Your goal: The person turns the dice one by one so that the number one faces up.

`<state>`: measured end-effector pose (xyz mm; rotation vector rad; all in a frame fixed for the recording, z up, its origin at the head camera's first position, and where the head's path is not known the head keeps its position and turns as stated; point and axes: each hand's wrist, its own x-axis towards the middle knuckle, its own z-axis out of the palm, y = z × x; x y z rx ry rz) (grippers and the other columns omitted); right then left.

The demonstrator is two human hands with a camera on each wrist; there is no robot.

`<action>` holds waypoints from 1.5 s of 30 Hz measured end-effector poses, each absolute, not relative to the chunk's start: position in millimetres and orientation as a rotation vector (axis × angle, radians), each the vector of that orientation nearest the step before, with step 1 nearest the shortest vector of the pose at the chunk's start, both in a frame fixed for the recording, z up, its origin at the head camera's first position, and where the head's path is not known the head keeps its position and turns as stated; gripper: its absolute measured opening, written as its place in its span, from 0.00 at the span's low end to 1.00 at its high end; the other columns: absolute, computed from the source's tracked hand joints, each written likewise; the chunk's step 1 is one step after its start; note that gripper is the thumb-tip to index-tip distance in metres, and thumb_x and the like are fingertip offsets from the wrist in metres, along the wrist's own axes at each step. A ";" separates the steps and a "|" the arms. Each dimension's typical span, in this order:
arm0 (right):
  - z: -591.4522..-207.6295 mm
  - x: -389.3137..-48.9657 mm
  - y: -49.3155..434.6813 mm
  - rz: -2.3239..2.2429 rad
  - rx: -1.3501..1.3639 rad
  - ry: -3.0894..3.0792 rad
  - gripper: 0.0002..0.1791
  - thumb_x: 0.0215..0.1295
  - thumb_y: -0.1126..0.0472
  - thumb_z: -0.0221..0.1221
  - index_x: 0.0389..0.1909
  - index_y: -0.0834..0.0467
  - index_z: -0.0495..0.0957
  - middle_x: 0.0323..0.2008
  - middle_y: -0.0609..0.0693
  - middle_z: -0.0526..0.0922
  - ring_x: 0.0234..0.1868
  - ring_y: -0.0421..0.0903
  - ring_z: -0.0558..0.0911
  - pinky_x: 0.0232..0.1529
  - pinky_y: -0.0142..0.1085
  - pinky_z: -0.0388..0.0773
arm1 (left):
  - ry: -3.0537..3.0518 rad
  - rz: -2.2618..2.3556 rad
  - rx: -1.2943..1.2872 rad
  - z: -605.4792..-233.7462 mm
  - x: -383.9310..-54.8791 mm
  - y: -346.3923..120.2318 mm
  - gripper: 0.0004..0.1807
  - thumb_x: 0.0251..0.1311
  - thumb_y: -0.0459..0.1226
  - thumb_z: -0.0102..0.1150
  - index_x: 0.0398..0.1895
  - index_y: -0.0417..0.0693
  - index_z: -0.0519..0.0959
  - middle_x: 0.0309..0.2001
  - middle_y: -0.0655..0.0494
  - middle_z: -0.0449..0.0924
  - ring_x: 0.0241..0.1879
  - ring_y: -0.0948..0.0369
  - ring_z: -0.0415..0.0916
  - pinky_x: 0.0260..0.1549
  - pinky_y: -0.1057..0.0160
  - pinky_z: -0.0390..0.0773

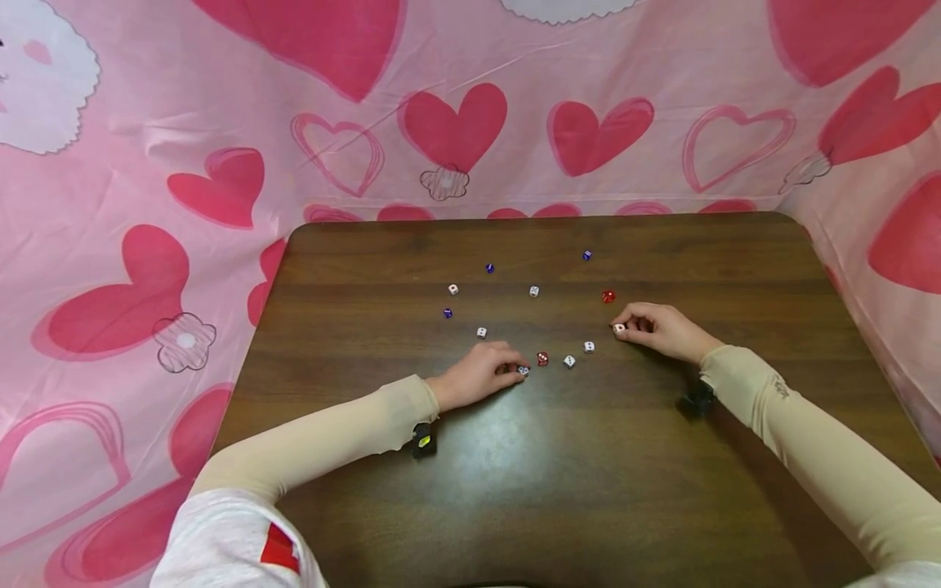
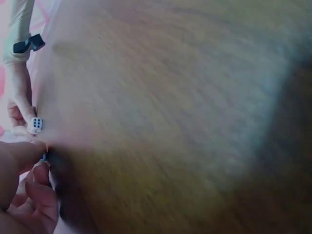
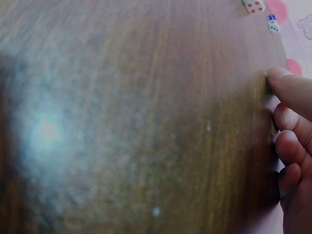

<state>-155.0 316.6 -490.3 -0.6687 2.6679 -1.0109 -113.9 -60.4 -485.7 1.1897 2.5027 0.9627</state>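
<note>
My left hand [image 1: 479, 376] is low over the middle of the table, thumb and fingertips pinching a small white die with dark pips [image 1: 524, 371]. In the left wrist view only a bluish bit shows between that hand's fingers [image 2: 43, 197]. Just right of it lies a red die [image 1: 542, 358], followed by two white dice [image 1: 569, 361]. Over on the right, my right hand [image 1: 662, 331] pinches a white die with a red pip [image 1: 619, 327] between thumb and fingertips. A translucent red die [image 1: 608, 296] lies just beyond it.
Farther back on the brown wooden table [image 1: 573, 490] are scattered blue dice [image 1: 490, 268] and white dice [image 1: 534, 291]. One white die [image 1: 481, 332] lies just beyond my left hand. A pink curtain with hearts [image 1: 515, 82] hangs around the table's back and sides.
</note>
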 end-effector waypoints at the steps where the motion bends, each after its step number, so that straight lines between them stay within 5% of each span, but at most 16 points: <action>1: -490.3 -155.1 316.8 -1.011 -0.669 2.667 0.06 0.70 0.61 0.67 0.46 0.52 0.86 0.30 0.45 0.77 0.29 0.39 0.72 0.31 0.33 0.70 | 2.506 0.973 1.190 -485.3 -113.9 -61.1 0.11 0.71 0.36 0.65 0.53 0.45 0.87 0.39 0.56 0.82 0.36 0.64 0.76 0.38 0.67 0.76; 25: -495.3 -155.2 317.9 -1.017 -0.702 2.669 0.06 0.70 0.62 0.67 0.46 0.51 0.86 0.30 0.43 0.77 0.29 0.39 0.72 0.31 0.33 0.70 | 2.521 0.886 1.140 -486.9 -112.6 -60.9 0.05 0.74 0.38 0.61 0.48 0.50 0.78 0.42 0.58 0.77 0.35 0.64 0.72 0.36 0.67 0.75; 45: -494.9 -154.5 316.4 -1.033 -0.749 2.688 0.07 0.69 0.63 0.68 0.46 0.52 0.86 0.29 0.43 0.76 0.28 0.37 0.71 0.30 0.33 0.70 | 2.551 0.925 1.150 -488.6 -111.6 -59.3 0.07 0.70 0.41 0.67 0.43 0.49 0.81 0.38 0.57 0.76 0.34 0.65 0.70 0.37 0.67 0.73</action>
